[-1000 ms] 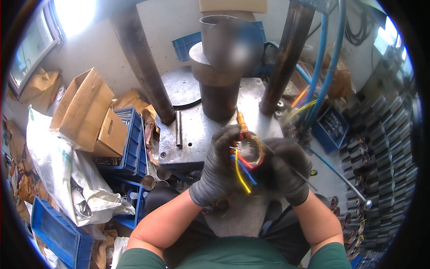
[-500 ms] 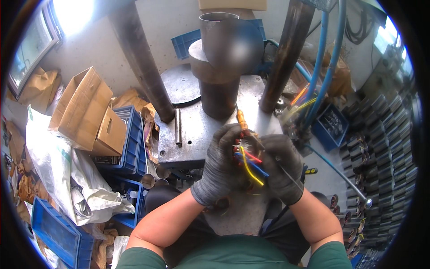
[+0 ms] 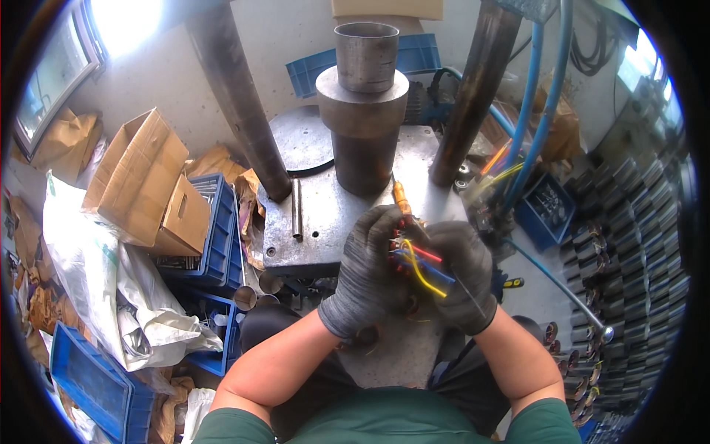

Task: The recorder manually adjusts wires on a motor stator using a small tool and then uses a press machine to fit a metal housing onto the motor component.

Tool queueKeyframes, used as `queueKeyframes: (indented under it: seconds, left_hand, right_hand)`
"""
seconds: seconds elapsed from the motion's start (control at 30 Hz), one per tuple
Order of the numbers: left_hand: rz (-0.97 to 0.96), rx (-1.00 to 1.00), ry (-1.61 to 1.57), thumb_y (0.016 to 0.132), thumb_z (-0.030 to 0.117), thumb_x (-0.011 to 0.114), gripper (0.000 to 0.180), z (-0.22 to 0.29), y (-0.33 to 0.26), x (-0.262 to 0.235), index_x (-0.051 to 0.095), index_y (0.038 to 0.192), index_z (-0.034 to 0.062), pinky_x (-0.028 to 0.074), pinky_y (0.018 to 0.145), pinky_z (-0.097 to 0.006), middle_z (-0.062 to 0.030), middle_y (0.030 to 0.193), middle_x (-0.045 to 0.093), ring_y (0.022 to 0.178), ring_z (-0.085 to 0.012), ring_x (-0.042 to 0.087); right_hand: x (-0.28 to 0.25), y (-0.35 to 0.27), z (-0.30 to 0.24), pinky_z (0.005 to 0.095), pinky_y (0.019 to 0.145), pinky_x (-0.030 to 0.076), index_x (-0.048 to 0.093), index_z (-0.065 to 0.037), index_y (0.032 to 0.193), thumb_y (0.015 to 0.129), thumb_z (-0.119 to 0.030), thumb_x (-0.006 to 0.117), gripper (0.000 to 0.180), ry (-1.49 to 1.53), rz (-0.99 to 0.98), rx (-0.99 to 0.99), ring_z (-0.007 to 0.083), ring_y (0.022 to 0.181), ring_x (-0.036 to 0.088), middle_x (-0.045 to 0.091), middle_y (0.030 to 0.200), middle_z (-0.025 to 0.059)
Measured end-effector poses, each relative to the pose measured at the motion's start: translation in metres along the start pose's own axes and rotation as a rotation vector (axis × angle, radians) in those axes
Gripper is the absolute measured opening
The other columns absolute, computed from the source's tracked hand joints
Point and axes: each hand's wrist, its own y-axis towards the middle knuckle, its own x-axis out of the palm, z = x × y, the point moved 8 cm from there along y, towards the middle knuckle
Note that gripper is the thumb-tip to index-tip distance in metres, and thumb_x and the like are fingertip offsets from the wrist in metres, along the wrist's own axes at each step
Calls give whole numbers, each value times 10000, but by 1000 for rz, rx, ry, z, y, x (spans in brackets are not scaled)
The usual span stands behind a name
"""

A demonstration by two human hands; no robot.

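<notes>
The left hand [image 3: 367,277], in a grey glove, is curled shut around a small round part wound with copper wire [image 3: 403,251], gripping it from the left and below. The right hand [image 3: 462,274], gloved the same, is closed on the part's other side, fingers pinching among the coloured leads [image 3: 421,265] – red, blue and yellow – that stick out between the two hands. Compared with a moment ago, the yellow lead no longer hangs down in a loop under the part; it now runs out sideways toward the right hand with the red and blue ones, so the leads look gathered and pulled across, which suggests the sorting of them is well along. An orange sleeve [image 3: 401,197] pokes up from the part's top edge. The part sits just in front of the press's steel surface [image 3: 325,222], below the thick steel cylinder [image 3: 364,111]. Left of the part stand blue crates [image 3: 214,237] and a cardboard box [image 3: 140,177]; right of it, blue hoses [image 3: 536,118]
</notes>
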Motion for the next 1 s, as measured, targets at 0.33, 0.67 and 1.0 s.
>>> queueKeyframes:
  seconds: [0.33, 0.67, 1.0]
  left_hand:
    - [30, 101, 89, 705, 103, 866, 867, 16, 5, 0, 437, 1458, 83, 573, 891, -492, -231, 1230, 602, 1085, -408, 654]
    - [6, -369, -577, 796, 98, 878, 710, -24, 0, 15, 491, 1387, 27, 554, 1032, -428, -171, 1247, 637, 1168, -273, 639]
    - [-246, -647, -1115, 745, 54, 944, 874, -41, -19, 54, 454, 1469, 42, 508, 1137, -397, -129, 1407, 578, 1279, -212, 603]
  right_hand:
    - [2, -15, 29, 399, 688, 541, 627, -24, 989, 977, -88, 692, 92, -89, -37, 19, 306, 776, 686, 657, 882, 154]
    - [-13, -24, 57, 358, 858, 591, 668, -22, 1210, 1100, -210, 612, 225, 514, 334, 539, 183, 919, 722, 756, 987, 88]
    - [66, -46, 56, 434, 1118, 518, 581, 0, 1420, 1041, -578, 560, 692, 1702, -134, 1227, 266, 1222, 673, 669, 1347, 185]
